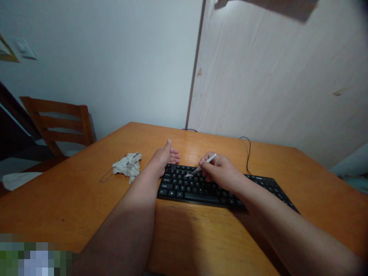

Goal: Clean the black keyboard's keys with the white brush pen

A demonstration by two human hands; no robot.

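Note:
A black keyboard (201,197) lies on the wooden table in front of me. My right hand (217,168) is over its middle, pinching a small white-handled brush (211,158). The brush slants down to the left, its pale tip at the upper letter keys; I cannot tell how firmly it touches them. At the keyboard's upper left corner is my left hand (165,156), thumb up and fingers stretched out, with nothing in it. Its edge appears to rest against the keyboard's corner. My right forearm covers part of the keyboard's right side.
A crumpled pale cloth (128,165) lies on the table (178,230) left of my left arm. The keyboard's black cable (249,153) runs toward the back edge. A wooden chair (61,124) stands at the left. The wall (129,69) and a wooden panel (258,84) rise behind.

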